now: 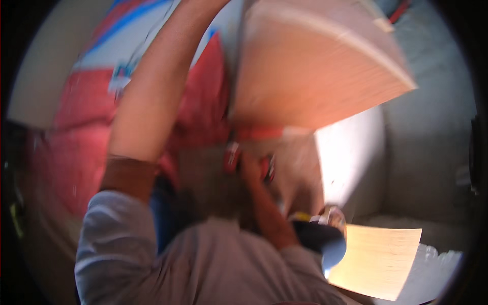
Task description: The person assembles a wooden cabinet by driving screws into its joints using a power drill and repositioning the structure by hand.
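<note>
My left forearm reaches up across the picture and leaves at the top edge, so its hand is out of sight. Low in the middle, my right hand is closed around what looks like a red-and-black power tool. Another red-and-black part shows just right of that hand; blur hides whether it belongs to the same tool. Beyond the right hand stands a large wooden panel with a pale edge.
Red cloth or sheeting covers the left side. Behind the left arm is a white surface with blue and red bands. A thin wooden sheet lies at the lower right, near my knee. Grey floor extends along the right.
</note>
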{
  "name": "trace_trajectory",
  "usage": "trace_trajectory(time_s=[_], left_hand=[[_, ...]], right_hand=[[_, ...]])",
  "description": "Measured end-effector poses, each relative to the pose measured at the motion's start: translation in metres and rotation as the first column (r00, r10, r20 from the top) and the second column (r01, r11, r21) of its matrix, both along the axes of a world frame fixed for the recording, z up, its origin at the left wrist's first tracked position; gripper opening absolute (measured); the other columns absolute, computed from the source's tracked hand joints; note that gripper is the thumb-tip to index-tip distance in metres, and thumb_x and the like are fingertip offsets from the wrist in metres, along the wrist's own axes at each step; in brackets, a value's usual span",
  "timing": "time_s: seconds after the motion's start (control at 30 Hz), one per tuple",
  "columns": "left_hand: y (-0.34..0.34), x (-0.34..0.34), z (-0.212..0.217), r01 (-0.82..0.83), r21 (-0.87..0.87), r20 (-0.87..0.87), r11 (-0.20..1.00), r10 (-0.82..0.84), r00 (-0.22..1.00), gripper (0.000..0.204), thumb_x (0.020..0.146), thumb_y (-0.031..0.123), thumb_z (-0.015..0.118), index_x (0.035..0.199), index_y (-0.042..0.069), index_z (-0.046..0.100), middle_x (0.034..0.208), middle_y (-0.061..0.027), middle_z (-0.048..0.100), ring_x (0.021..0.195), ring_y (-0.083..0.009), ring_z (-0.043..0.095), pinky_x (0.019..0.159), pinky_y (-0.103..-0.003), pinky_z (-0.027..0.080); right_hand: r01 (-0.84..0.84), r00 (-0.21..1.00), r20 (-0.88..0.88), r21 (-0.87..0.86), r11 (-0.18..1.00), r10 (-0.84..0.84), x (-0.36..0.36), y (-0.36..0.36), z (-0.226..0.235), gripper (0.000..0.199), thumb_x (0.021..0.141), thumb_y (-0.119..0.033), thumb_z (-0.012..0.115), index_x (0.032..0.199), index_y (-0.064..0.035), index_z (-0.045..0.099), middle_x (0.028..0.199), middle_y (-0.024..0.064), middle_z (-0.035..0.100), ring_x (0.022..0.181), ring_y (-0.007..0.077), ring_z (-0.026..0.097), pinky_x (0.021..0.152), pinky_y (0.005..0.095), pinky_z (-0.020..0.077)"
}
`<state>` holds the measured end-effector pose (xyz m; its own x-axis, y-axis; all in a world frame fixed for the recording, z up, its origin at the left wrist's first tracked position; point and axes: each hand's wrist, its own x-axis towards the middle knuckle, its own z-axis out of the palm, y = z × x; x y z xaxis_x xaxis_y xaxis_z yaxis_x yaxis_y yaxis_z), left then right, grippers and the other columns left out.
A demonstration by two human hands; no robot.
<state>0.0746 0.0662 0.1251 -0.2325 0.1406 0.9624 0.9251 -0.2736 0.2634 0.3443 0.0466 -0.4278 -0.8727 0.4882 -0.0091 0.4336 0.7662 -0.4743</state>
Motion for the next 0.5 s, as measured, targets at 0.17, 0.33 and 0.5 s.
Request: trace_trajectory(time_s=[0.17,0.33,0.5], left_hand=[[-0.087,0.015,-0.357,-0.346,-0.07,0.698,0.936,0.293,0.654,0.044,0.099,0.038,0.054,0.116,-0.002,0.06,0.097,-0.0175,0.067,0.093,-0.0315,0.064,0.082,-0.043,0.052],[-0.168,0.08,-0.622,0.174,-0.469,0.883,0.866,0.459,0.094,0.065,0.099,0.053,0.053,0.132,-0.004,0.053,0.109,-0.0147,0.067,0.097,-0.0282,0.067,0.082,-0.042,0.055],[-0.114,0.119,-0.572,0.547,0.079,0.934,0.833,0.13,-0.333,0.048,0.086,0.052,0.074,0.097,0.006,0.065,0.088,-0.0057,0.069,0.07,-0.0124,0.065,0.062,-0.029,0.051]], right_hand=[[-0.004,0.983,0.185,0.037,0.999,-0.003,-0.001,0.033,0.025,0.019,0.094,-0.018,0.05,0.11,-0.0095,0.053,0.095,0.0195,0.07,0.089,0.0415,0.069,0.073,0.0546,0.0516],[-0.184,0.974,0.138,0.038,0.982,0.178,-0.056,-0.041,0.035,0.016,0.091,-0.017,0.055,0.104,-0.0077,0.052,0.089,0.0206,0.069,0.081,0.0415,0.07,0.067,0.0538,0.053],[-0.145,0.973,0.202,0.146,0.979,0.114,-0.032,-0.003,0.026,0.015,0.092,-0.017,0.052,0.103,-0.0069,0.051,0.088,0.0215,0.07,0.081,0.0417,0.07,0.065,0.0541,0.0525]])
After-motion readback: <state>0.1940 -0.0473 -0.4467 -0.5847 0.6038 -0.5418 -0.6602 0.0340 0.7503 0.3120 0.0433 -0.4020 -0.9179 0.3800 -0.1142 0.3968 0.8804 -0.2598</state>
